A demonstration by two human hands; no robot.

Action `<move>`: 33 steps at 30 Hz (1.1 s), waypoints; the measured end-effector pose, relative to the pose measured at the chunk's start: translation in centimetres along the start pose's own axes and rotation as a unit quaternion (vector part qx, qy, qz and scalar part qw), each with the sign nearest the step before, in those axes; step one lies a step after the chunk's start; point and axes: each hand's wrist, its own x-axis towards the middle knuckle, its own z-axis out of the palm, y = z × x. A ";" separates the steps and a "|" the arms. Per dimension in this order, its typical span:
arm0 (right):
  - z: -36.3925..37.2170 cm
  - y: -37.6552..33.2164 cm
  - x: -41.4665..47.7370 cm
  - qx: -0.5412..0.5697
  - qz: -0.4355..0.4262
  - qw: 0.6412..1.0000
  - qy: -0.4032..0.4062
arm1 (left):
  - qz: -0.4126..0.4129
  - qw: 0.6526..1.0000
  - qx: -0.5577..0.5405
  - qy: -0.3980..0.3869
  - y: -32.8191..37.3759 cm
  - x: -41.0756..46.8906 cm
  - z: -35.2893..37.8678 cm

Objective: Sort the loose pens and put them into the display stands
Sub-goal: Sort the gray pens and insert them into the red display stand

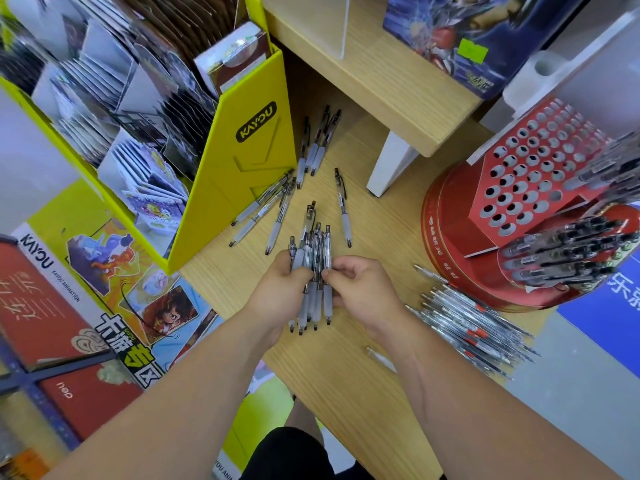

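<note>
A bundle of clear pens with black clips and frosted grips is held upright over the wooden table. My left hand grips the bundle from the left, and my right hand pinches it from the right. More loose pens of the same kind lie farther back on the table, others beside the yellow stand, and a single pen lies alone. The red display stand with many round holes stands at the right; its lower tier holds several black pens.
A pile of clear pens with red parts lies at the right, in front of the red stand. One loose pen lies near my right wrist. A yellow card display stands at the left. A raised wooden shelf stands behind.
</note>
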 end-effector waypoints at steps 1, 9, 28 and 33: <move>0.0 -0.2 -0.2 0.006 0.002 1.000 -0.005 | 0.003 1.000 -0.009 -0.003 -0.1 0.0 -0.2; 0.0 -1.2 -1.5 0.011 -0.006 1.000 -0.011 | 0.017 0.997 -0.056 -0.048 -0.9 -0.1 -1.2; 1.0 -1.4 -1.9 0.041 0.072 0.995 0.063 | -0.077 0.990 -0.078 -0.091 -0.7 0.8 -1.4; 0.9 -1.9 -3.0 0.044 0.086 0.994 0.053 | -0.134 0.977 -0.131 -0.105 -1.1 -0.3 -1.7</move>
